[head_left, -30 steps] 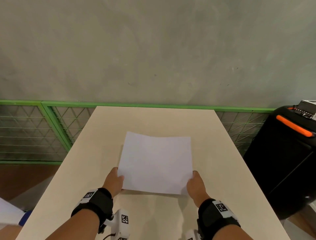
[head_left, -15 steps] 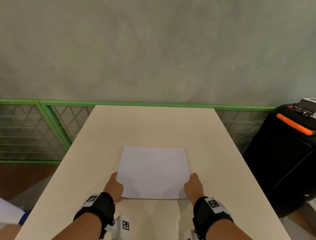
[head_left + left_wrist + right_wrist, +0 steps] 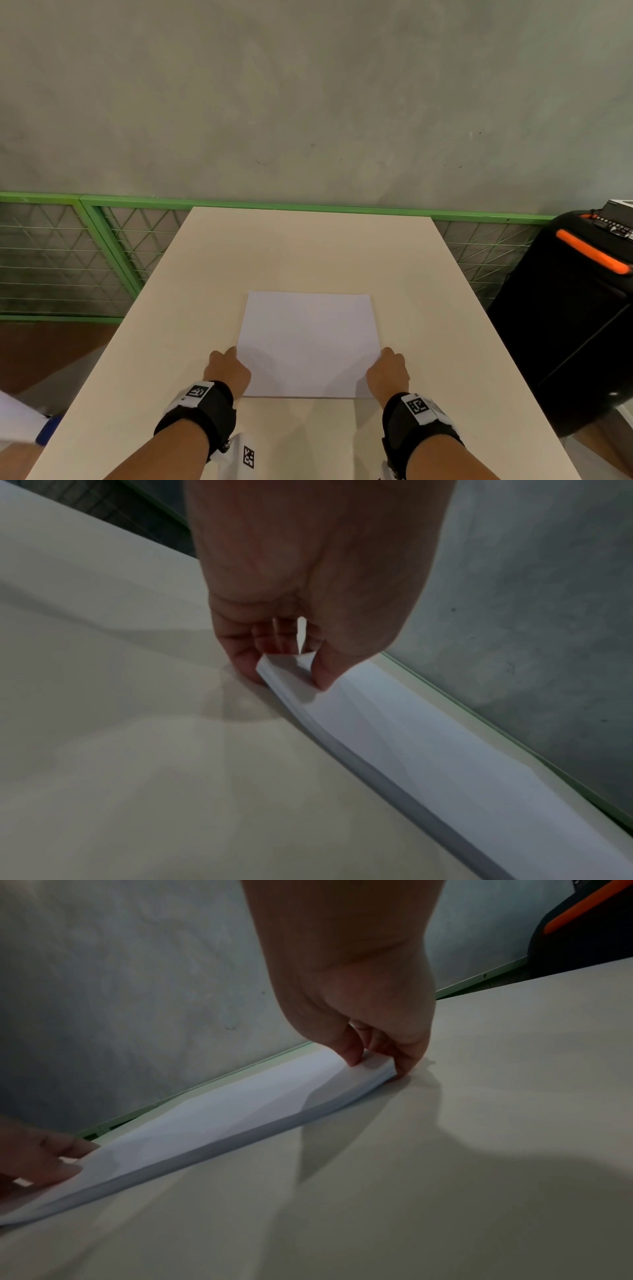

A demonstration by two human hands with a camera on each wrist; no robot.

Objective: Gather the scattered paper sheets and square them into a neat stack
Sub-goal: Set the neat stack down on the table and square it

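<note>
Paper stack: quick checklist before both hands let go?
1. Paper stack lying on the table: ok.
2. Edges flush: ok in the head view; the wrist views show slight fanning at the near edge.
3. Left hand pinches its corner: ok.
4. Right hand pinches its corner: ok.
5. Stray sheets left on the table: none visible, ok.
6. Stack fully flat under the fingers: cannot tell.

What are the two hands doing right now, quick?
Left hand: pinching the paper stack at its near left corner.
Right hand: pinching the same stack at its near right corner.
</note>
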